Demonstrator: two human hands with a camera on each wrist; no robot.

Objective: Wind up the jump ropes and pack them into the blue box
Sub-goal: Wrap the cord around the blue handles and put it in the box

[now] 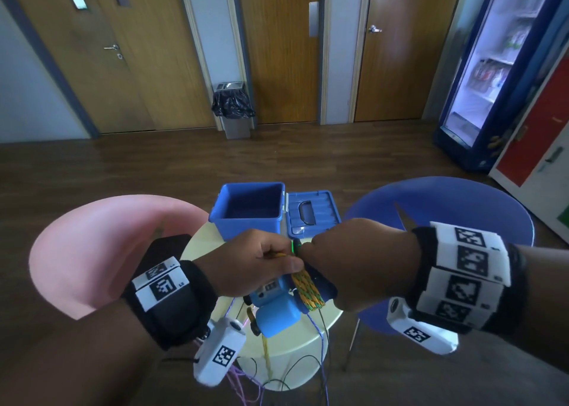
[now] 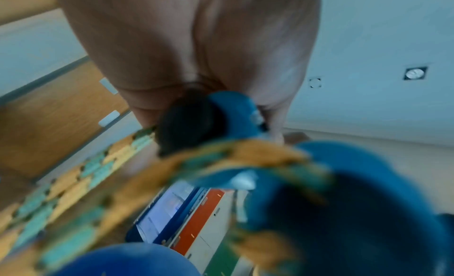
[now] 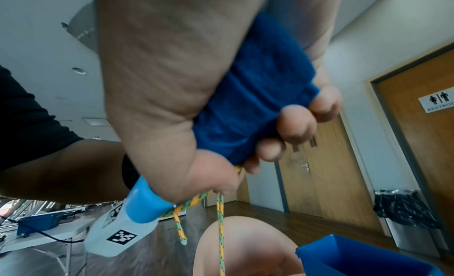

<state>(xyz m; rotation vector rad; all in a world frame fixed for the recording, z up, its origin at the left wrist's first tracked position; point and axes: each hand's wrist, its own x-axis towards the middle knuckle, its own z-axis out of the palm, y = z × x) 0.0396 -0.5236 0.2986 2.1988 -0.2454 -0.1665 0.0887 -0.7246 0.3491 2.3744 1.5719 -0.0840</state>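
Above the table's middle, my two hands meet around an orange-and-green braided jump rope wound in coils round its blue handles. My right hand grips the dark blue foam handle, with fingers curled round it. My left hand pinches a strand of the rope just above the coils. A loose rope end hangs below the right hand. The blue box stands open and looks empty just behind my hands, its lid lying flat to its right. The left wrist view is blurred; it shows rope and handle.
The small round pale-yellow table has a pink chair on its left and a blue chair on its right. Purple and black cords dangle off the table's front edge. A bin and a drinks fridge stand along the far walls.
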